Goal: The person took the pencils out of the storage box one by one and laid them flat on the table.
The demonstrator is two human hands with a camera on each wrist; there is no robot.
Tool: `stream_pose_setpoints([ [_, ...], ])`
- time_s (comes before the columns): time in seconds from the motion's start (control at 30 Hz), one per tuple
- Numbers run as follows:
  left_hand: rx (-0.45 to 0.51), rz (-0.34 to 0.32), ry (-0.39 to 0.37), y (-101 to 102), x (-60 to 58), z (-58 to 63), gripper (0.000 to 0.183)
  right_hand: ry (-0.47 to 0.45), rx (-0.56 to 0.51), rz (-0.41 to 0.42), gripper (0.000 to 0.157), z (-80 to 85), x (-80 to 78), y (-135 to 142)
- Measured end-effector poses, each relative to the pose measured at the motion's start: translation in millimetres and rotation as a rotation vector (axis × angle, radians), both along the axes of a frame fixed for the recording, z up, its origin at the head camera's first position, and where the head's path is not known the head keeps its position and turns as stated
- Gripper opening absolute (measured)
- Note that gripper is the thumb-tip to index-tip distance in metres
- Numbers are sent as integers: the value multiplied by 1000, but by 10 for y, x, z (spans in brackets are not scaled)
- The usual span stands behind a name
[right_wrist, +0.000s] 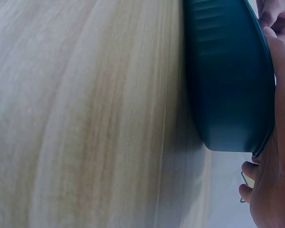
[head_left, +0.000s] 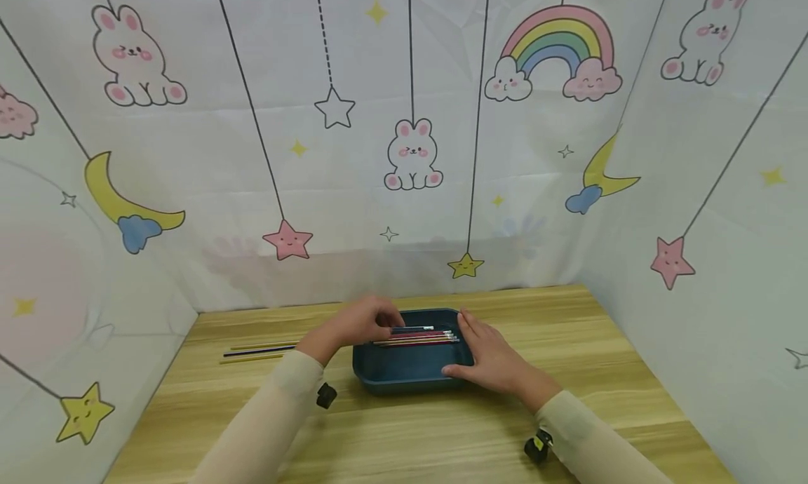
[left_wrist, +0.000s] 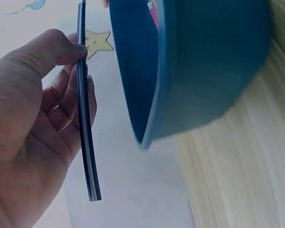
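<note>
A dark blue plastic tray [head_left: 404, 384] with raised sides sits on the table. Several pencils [head_left: 423, 339], red and pale with white eraser ends, lie together inside it. Over the tray's left part, my left hand [head_left: 369, 321] pinches a dark pencil [left_wrist: 85, 128] with a pale lengthwise stripe between thumb and fingers; its white-tipped end points right in the head view. My right hand [head_left: 495, 358] grips the tray's right end, thumb at the near side and fingers at the far corner. In the right wrist view that hand [right_wrist: 278, 175] lies along the rim.
Several loose pencils [head_left: 252, 358], yellowish and dark, lie on the wooden table [head_left: 404, 442] left of the tray, partly hidden by my left hand and sleeve. A white cloth [head_left: 353, 189] printed with rabbits and stars hangs behind the table and along both sides.
</note>
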State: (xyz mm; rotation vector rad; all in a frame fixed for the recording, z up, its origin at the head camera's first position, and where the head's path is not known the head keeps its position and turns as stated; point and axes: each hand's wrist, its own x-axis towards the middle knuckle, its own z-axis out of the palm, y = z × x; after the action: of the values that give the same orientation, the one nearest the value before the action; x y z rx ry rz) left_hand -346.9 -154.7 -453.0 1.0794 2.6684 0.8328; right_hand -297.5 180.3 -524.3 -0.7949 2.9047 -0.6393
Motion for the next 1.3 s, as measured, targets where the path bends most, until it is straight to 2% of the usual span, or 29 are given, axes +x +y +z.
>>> stream_pose_setpoints([
  [0.2, 34, 10, 6, -250, 21, 14, 24, 8, -2, 6, 118, -2, 5, 5],
  [0.3, 37, 44, -11, -378, 47, 38, 25, 10, -9, 5, 118, -2, 6, 2],
  [0.43, 37, 77, -18, -558, 91, 43, 25, 12, -12, 5, 118, 7, 14, -8],
  [0.7, 70, 102, -31, -874, 204, 44, 28, 16, -12, 7, 117, -7, 12, 1],
  [1.03, 18, 133, 41, -1199, 341, 32, 29, 11, -6, 3, 118, -3, 20, -1],
  [1.3, 0, 147, 5, -1470, 428, 12, 23, 7, 2, 4, 118, 15, 19, 9],
])
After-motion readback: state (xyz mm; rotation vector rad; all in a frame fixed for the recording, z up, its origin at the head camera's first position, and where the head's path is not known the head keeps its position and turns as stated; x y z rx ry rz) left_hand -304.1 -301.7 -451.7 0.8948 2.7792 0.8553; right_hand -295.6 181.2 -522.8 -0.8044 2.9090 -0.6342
